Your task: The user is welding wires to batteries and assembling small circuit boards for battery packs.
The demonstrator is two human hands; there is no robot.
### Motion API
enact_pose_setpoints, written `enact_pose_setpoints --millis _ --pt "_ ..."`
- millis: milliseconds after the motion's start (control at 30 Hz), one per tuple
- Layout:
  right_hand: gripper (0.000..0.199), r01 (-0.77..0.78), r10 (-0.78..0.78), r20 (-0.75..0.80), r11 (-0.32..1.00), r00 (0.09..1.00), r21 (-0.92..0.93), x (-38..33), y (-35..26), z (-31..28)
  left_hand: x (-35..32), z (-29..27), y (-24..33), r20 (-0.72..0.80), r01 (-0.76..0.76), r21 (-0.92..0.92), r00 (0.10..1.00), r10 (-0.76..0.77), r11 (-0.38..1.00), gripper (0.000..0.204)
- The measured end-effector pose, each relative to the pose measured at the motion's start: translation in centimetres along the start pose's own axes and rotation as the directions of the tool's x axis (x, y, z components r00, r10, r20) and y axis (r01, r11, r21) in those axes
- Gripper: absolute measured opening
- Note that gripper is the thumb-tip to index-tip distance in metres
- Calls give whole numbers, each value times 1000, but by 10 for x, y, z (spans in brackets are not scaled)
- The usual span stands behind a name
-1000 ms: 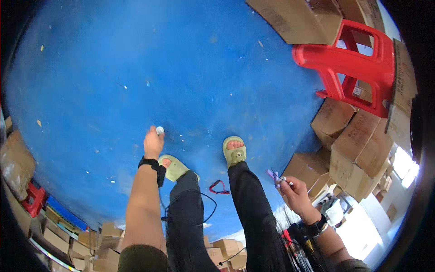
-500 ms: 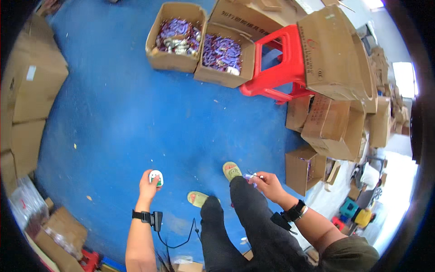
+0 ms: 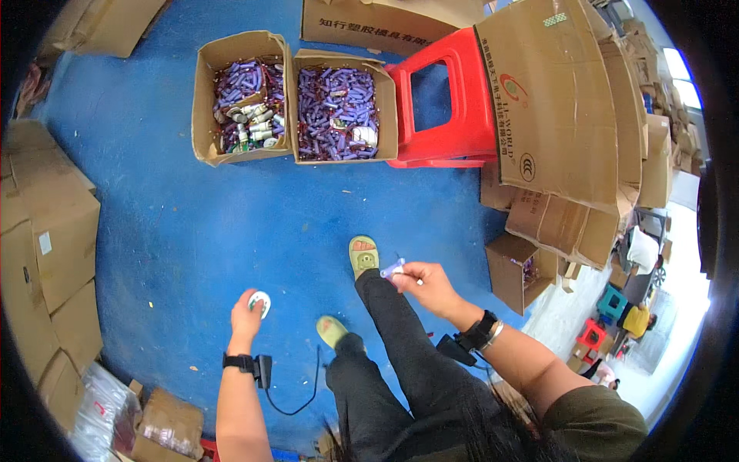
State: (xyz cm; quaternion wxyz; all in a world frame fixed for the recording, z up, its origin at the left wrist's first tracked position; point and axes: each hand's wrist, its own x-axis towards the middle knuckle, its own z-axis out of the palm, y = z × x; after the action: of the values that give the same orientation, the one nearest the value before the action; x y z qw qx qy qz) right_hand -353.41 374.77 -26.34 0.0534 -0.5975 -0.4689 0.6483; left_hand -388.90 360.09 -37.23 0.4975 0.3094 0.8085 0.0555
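My left hand (image 3: 248, 316) is closed around a small rounded white piece (image 3: 261, 303) with a green patch on its face. Out to the right, my right hand (image 3: 428, 286) pinches a small purple cylinder (image 3: 393, 269) with a white bit beside it, held just above my knee. A thin dark wire seems to stick out of it. Ahead stand two open cartons side by side. The right carton (image 3: 346, 158) is full of similar purple cylinders (image 3: 327, 100), with a white piece on top. In the left carton (image 3: 202, 115), purple cylinders lie with white and green parts (image 3: 252, 127).
A red plastic stool (image 3: 462, 100) stands right of the cartons, against a large brown box (image 3: 550, 108). More boxes (image 3: 531, 269) are stacked on the right. Cartons (image 3: 65, 246) line the left, above a plastic-wrapped bundle (image 3: 104, 404). Blue floor (image 3: 200, 223) spreads between. Cables hang from my wristbands.
My view has shifted as I step forward, so the two cartons and stool appear nearer and further left. My right hand has come inward and up with the purple cylinder; the left keeps its white piece.
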Motion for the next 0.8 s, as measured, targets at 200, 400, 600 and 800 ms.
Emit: enact_pose_setpoints --millis 200,400,600,800 --pt "18 -55 66 -194 996 979 65 32 5 -22 71 25 99 147 -284 37 950 276 958 39" --pt "16 -150 202 -241 965 949 216 49 12 -3 159 43 109 173 -424 120 900 401 898 35" --pt "14 -173 327 -297 878 897 446 83 36 50 237 69 115 211 -360 259 927 311 897 33" --pt "16 -168 311 -277 882 909 440 125 60 106 283 97 108 284 -436 294 889 358 850 28"
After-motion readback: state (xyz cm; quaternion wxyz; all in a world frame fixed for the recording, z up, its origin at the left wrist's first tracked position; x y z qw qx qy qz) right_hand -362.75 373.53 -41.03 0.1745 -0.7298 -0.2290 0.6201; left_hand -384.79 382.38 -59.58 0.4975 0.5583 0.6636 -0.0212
